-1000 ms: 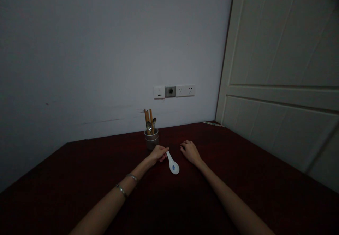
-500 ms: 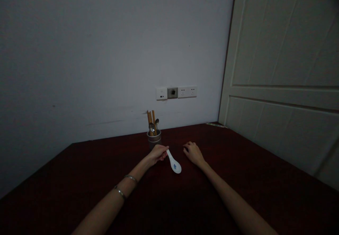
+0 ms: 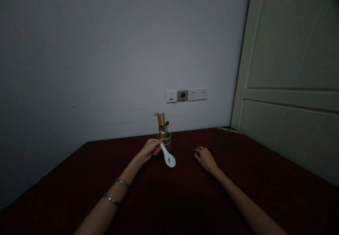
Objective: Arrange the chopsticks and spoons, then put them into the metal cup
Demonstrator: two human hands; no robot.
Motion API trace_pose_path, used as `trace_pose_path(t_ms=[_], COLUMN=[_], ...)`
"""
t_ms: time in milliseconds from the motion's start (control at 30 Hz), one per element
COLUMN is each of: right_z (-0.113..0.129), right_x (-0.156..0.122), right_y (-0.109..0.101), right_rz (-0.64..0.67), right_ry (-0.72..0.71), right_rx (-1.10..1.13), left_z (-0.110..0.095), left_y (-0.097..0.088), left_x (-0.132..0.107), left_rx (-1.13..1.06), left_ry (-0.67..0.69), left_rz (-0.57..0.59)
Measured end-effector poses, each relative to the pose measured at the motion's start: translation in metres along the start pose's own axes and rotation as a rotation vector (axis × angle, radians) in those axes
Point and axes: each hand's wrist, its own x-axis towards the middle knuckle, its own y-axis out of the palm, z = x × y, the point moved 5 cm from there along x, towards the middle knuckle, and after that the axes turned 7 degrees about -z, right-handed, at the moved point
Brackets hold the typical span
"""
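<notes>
white spoon (image 3: 168,158), handle between fingers (image 3: 158,144) of left hand (image 3: 150,150), beside utensil cup (image 3: 167,143)

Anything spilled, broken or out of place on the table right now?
Nothing stands out. The left hand holds the spoon by its handle, unbroken; the cup stands upright; the right hand rests on the table, no spill. Only faint wall scuffs.
</notes>
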Motion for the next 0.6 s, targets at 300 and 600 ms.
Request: trace_pose_path(t_ms=[300,600], right_z=[-0.006,0.078], right_x=[0.002,-0.016], right_y=[-0.006,-0.013], right_rz=[-0.122,0.230], right_ry=[0.001,0.324], right_rx=[0.142,0.953], left_z=[0.000,0.006], left_y=[-0.016,-0.019], left_x=[-0.002,0.000], left_rx=[-0.053,0.026], left_ry=[0.036,0.033], left_rz=[0.006,-0.045])
